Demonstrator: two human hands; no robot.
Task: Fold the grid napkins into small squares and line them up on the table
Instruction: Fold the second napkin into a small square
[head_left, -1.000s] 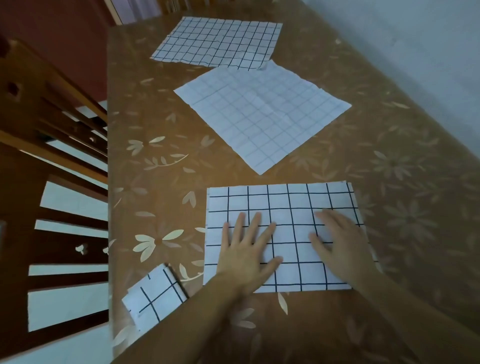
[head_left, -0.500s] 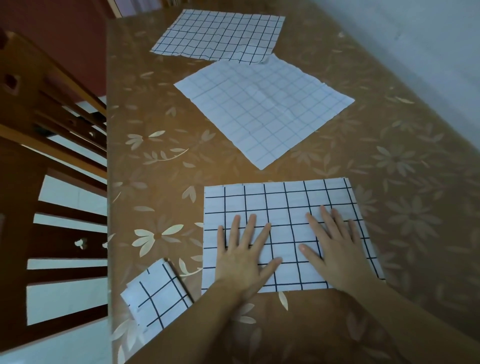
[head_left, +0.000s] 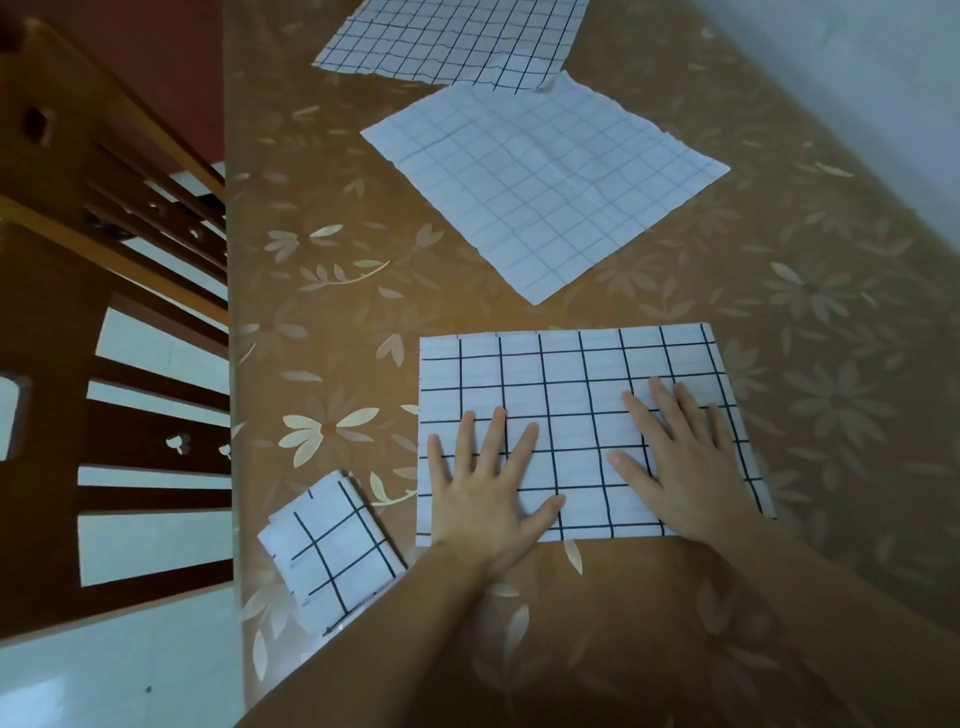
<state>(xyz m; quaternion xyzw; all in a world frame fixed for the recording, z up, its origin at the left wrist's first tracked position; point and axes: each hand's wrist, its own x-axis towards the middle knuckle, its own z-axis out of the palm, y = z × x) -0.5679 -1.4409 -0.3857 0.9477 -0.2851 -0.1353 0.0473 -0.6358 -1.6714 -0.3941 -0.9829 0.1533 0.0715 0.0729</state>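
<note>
A white napkin with a bold black grid (head_left: 561, 384) lies as a wide rectangle on the table in front of me. My left hand (head_left: 488, 488) rests flat on its near left part, fingers spread. My right hand (head_left: 685, 462) lies flat on its right part, fingers apart. A small folded square napkin (head_left: 332, 551) sits at the table's near left edge, beside my left forearm. Farther back lies an unfolded napkin with faint grid lines (head_left: 540, 176), turned diagonally. Behind it another unfolded black-grid napkin (head_left: 447, 41) runs off the top of the view.
The table (head_left: 779, 322) carries a brown cloth with a pale flower print. A wooden chair back (head_left: 104, 291) stands close against the table's left edge. A light wall runs along the far right side.
My right hand slid a little to the right across the near napkin and its fingers spread flat. My left hand stayed almost where it was. The view tilted slightly downward.
</note>
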